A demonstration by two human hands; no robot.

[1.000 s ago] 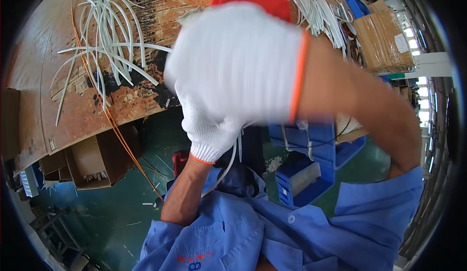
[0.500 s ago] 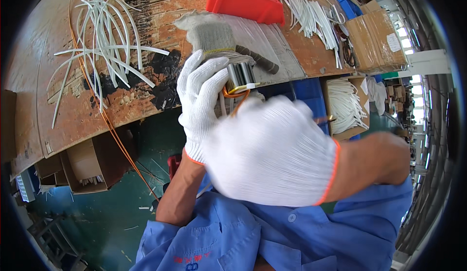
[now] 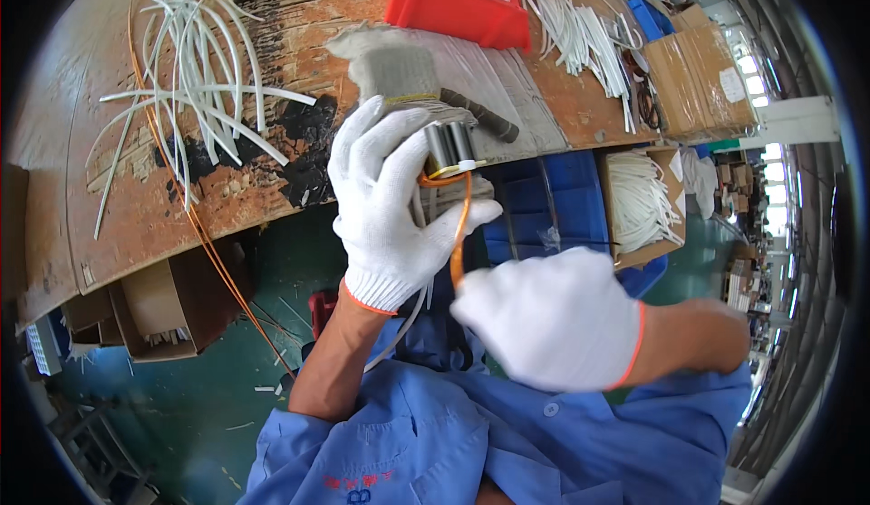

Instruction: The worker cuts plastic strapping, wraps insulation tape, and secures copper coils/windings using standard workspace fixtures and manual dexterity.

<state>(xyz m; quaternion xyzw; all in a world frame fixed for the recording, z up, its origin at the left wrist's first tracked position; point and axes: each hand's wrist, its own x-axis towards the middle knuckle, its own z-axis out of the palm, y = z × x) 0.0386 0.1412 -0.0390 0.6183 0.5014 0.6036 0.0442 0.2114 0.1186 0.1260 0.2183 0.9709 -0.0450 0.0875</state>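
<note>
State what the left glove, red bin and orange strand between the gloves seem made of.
Left glove: matte knitted fabric, perhaps cotton or a blend, from its fine ribbing.
Red bin: probably moulded plastic, smooth with a slight sheen and uniform colour.
Orange strand: possibly enamelled copper wire, given its glossy coppery colour; plastic insulation isn't ruled out.

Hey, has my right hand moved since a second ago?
Yes. It overlapped the lower part of the red bin then; now the right hand is well below it in the picture and farther right.
</note>
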